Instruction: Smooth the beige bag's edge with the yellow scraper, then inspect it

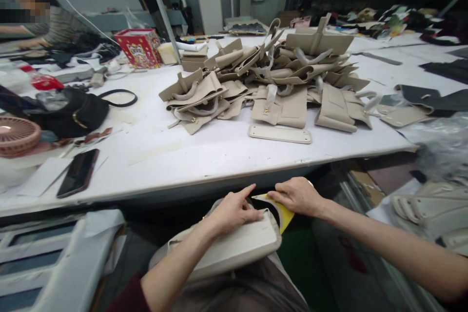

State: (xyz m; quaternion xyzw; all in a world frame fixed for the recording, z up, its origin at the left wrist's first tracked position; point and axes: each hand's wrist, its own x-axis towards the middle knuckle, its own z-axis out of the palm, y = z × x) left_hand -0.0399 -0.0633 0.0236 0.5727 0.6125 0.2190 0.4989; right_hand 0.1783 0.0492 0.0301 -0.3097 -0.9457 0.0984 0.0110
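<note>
A cream handbag (241,246) lies tilted across my lap below the table edge. My left hand (234,210) rests on its upper side, thumb on the pale leather and index finger stretched out past the far edge; the other fingers are partly hidden. Just to the right, my right hand (298,196) is closed on a thin yellow sheet (285,214) with a pale curved edge. That sheet is close to the handbag's right end; whether they touch I cannot tell.
A white table (175,158) holds a heap of beige bag pieces (281,105), a pale strip with holes (280,134), a phone (78,173), a black bag (69,112) and a pink fan (18,134). Pale parts (431,209) lie right. Another person (62,22) sits far left.
</note>
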